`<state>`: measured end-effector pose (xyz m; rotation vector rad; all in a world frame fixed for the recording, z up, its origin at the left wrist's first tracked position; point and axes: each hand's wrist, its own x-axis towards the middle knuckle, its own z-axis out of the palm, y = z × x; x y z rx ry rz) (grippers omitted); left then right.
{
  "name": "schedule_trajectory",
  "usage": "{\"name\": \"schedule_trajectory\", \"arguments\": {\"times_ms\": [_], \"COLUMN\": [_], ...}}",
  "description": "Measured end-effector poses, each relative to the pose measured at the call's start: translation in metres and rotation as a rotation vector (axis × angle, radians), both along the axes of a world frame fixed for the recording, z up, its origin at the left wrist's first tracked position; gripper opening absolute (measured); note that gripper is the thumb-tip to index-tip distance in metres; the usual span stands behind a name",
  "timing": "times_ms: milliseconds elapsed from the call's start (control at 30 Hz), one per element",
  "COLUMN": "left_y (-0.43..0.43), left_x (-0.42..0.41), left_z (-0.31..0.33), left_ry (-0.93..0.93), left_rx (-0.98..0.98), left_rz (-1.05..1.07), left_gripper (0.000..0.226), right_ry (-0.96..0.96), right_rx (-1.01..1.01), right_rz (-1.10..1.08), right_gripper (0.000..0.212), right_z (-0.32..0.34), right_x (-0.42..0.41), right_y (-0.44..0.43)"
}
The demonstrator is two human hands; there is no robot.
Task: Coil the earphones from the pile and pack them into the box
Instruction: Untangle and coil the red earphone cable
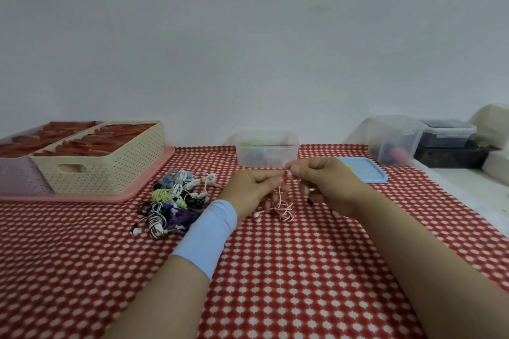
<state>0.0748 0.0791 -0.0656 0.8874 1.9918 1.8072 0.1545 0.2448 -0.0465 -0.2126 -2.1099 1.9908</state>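
1. Just right of the frame's centre, the person's left hand (253,187) and right hand (326,181) meet above the red-and-white patterned tablecloth (275,270).
2. Both hands grip one pale pink earphone cable (283,206). The left hand's fingers are curled around the cord. The right hand's thumb and forefinger pinch a small white end of it at the top.
3. The rest of the pink cable hangs in a loose tangle below the hands and touches the cloth. One white earbud (257,217) lies on the cloth beside the left wrist.
4. A light blue fabric sleeve (206,234) wraps the left wrist.
5. The pile of mixed-coloured earphones (170,198) sits left of the hands, apart from them.
6. The clear plastic rectangular box (267,148) stands open right behind the hands. It holds a green cord and some blue items, too blurred to tell apart.
7. A flat light blue plastic lid (363,170) lies to the box's right.
8. At the left of the frame, a cream perforated plastic basket (104,154) filled with red items stands on a pink tray (82,197).
9. At the right edge are a clear plastic tub (394,137) and a dark lidded container (446,140).
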Motion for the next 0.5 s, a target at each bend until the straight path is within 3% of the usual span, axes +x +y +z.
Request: {"name": "schedule_trajectory", "arguments": {"times_ms": [267,500], "left_y": [-0.0032,-0.0034], "left_x": [-0.002,-0.0046], "left_z": [-0.0025,-0.005], "left_ry": [-0.086,-0.084], "left_rx": [0.082,0.071], "left_rz": [-0.003,0.007], "left_gripper": [0.012,0.013], "right_ry": [-0.006,-0.033], "right_rx": [-0.051,0.033], "right_rz": [0.005,0.053], "right_gripper": [0.01,0.011], "right_z": [0.0002,-0.0013], "right_x": [-0.0007,0.0008], "right_y": [-0.003,-0.0046]}}
